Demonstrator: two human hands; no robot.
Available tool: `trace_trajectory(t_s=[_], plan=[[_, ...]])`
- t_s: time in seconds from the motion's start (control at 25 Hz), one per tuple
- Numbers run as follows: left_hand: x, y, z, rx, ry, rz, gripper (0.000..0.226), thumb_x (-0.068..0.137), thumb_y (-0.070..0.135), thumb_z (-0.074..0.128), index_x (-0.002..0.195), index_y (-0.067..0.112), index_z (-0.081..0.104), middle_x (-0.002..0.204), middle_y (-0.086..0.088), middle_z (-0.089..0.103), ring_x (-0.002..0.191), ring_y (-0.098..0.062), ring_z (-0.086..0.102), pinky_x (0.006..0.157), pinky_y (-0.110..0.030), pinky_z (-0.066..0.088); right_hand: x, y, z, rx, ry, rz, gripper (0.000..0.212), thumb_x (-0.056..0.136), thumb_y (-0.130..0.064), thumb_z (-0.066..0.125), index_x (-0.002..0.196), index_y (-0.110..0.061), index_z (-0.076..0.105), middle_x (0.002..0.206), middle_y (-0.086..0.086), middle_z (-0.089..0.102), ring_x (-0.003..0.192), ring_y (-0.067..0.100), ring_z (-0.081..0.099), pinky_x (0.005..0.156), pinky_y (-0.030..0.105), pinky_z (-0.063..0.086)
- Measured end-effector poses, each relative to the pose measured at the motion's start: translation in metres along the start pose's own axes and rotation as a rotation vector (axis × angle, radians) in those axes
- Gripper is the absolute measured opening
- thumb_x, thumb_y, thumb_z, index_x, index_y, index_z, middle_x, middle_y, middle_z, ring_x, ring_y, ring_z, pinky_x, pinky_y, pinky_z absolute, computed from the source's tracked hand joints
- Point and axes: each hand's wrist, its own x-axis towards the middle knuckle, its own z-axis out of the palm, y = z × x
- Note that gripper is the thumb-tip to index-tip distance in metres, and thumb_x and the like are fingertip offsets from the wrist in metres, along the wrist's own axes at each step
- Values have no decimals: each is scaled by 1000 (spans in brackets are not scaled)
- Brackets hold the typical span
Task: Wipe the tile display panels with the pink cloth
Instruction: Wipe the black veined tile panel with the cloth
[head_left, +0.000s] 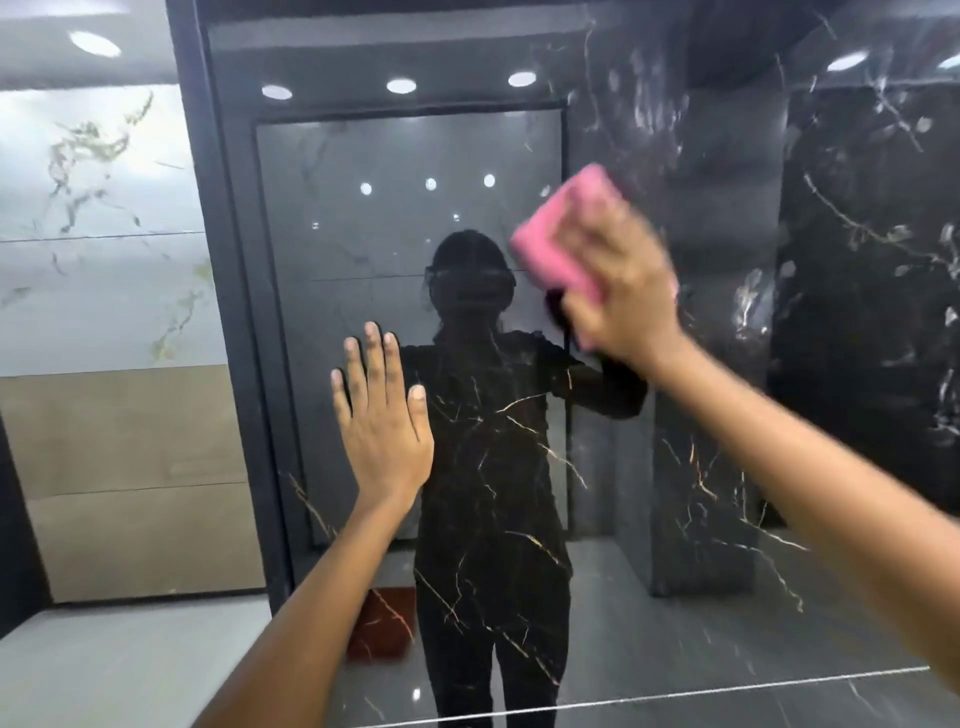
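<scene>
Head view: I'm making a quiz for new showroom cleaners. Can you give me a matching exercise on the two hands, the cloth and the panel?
Things:
1. left hand
2. right hand
3. pink cloth
4. black tile panel

States:
A. folded, held against the panel
B. glossy, gold-veined, reflecting the person
C. flat, fingers straight, on the panel
D. gripping the cloth, blurred

Pairs: 1-C, 2-D, 3-A, 4-B

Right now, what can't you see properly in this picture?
- Right hand fingers: head view, motion blur smears them over the pink cloth.
- Cloth's lower right part: hidden behind that hand.
- Black tile panel surface: reflections cover it, so smudges can't be judged.
- Left hand palm: faces the panel.
</scene>
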Motion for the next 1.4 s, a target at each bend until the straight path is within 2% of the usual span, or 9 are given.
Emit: trace_trajectory(t_s=[0.24,0.36,0.48,0.76,1.0,1.12,1.24,1.32,1.4], plan=[[-1,1,0,-25,21,4,56,102,29,24,154,10,11,162,-7,12,150,-23,3,121,-37,-5,-155,-53,-5,91,-601,-811,43,82,-21,57,123,-11,63,144,8,48,148,22,17,121,39,16],[-2,-1,3,-19,35,13,57,102,30,23,154,12,7,162,-5,8,150,-19,-4,121,-37,-5,-35,4,-12,5,-186,-274,47,76,-16,60,122,-10,62,130,17,55,126,37,48,102,50,42],[0,0,2,-15,45,13,57,102,30,22,154,12,5,162,-5,7,149,-16,-10,121,-36,-7,51,12,-10,-56,2,108,49,73,-17,60,122,-11,67,128,18,58,121,35,51,106,43,40],[14,7,-9,-113,93,-46,48,95,24,40,140,7,44,148,-13,42,136,-26,29,114,-43,13,-122,-46,-18,-37,-545,-699,49,79,-27,57,126,-15,64,145,6,46,140,24,31,121,38,15],[142,42,-35,-215,161,0,44,97,20,44,140,12,43,151,-9,38,143,-26,29,117,-45,12,87,47,-34,-75,65,462,59,76,-27,52,133,-10,58,146,14,44,137,31,35,118,35,21],[174,44,-26,-107,93,5,54,102,26,34,154,15,22,163,-3,13,150,-23,7,120,-44,3,51,-2,-9,-22,-73,94,56,72,-10,56,127,-2,61,137,20,53,131,35,44,118,25,14],[171,39,-17,-35,85,28,57,104,30,29,156,16,12,164,-1,4,151,-24,1,122,-44,1,-35,-21,-14,-90,-359,-431,60,76,-21,52,134,-9,57,144,13,47,139,32,37,118,43,23],[169,37,-17,-42,82,42,56,105,30,28,156,16,12,164,-1,3,151,-24,0,121,-43,0,-14,28,-28,-155,-251,-361,60,76,-24,51,134,-9,55,142,16,49,136,33,40,112,49,30],[171,38,-16,-46,102,48,57,104,32,24,156,16,12,164,-1,3,151,-23,0,121,-41,-2,54,84,-48,-188,6,148,65,74,-29,47,134,-7,55,143,20,47,134,33,40,110,49,31]])
